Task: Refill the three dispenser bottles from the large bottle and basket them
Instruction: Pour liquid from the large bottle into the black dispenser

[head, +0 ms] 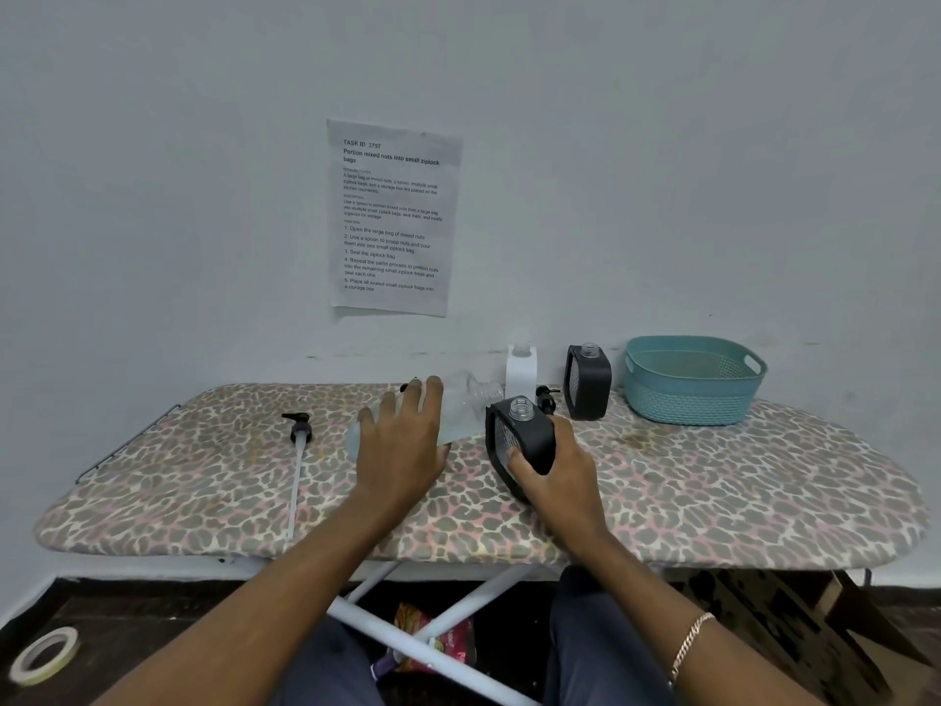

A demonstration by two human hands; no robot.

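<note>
My left hand (402,440) grips the large clear bottle (463,405), which is tilted with its open neck pointing right toward a black dispenser bottle (524,435). My right hand (555,471) holds that black bottle, uncapped and leaning slightly left. A white dispenser bottle (521,372) and a second black dispenser bottle (588,382) stand uncapped at the back by the wall. The teal basket (692,394) sits at the back right and nothing shows inside it.
A black pump head with a long tube (299,450) lies on the leopard-print ironing board (713,496) at the left. Another pump head (546,397) lies between the bottles. A paper sheet (392,216) hangs on the wall. A tape roll (43,654) lies on the floor.
</note>
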